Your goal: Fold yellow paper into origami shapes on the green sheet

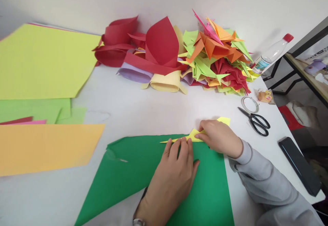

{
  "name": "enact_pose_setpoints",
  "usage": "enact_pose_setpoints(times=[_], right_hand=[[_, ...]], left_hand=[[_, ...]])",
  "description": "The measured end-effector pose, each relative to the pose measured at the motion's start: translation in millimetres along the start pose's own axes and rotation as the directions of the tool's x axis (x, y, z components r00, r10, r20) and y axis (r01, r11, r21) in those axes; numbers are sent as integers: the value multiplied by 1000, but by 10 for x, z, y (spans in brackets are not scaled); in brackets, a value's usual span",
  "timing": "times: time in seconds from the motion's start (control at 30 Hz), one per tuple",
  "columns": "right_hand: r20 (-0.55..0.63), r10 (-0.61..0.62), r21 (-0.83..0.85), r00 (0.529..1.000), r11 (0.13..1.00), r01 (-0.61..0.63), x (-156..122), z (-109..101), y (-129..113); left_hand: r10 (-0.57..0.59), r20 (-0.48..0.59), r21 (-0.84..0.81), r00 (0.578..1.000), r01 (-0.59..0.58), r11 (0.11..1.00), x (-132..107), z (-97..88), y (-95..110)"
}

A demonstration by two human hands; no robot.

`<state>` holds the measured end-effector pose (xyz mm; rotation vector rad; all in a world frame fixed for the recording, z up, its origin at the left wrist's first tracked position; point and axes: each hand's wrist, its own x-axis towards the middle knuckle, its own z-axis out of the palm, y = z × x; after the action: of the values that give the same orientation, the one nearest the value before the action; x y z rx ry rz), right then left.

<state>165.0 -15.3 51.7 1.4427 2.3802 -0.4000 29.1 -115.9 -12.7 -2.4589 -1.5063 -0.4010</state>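
Note:
A narrow piece of folded yellow paper (191, 136) lies along the far edge of a large green sheet (205, 181), its thin point toward the left. My left hand (171, 176) rests on the green sheet with fingers stretched out, the fingertips pressing the near edge of the yellow paper. Thumb and fingers of my right hand (217, 135) are closed on the paper's right part, partly hiding it. Another yellow end sticks out beyond that hand.
Folded paper shapes (212, 58) are heaped at the back, beside rolled red paper (162, 45). Yellow sheets (51, 58) and an orange sheet (48, 147) lie left. Right are scissors (256, 122), a tape roll (249, 104), a bottle (269, 55) and a black case (299, 164).

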Motion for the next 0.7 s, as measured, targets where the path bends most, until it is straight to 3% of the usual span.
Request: enact_pose_setpoints(times=[0.23, 0.5, 0.7], right_hand=[[-107, 47, -132, 993, 989, -61, -88, 19, -62], [-43, 49, -142, 998, 988, -54, -8, 33, 16], [-55, 42, -129, 998, 990, -49, -35, 27, 6]], left_hand=[[7, 35, 22, 999, -8, 1000, 14, -22, -5], [30, -45, 42, 999, -28, 999, 34, 16, -2], [30, -20, 75, 999, -29, 997, 34, 14, 24]])
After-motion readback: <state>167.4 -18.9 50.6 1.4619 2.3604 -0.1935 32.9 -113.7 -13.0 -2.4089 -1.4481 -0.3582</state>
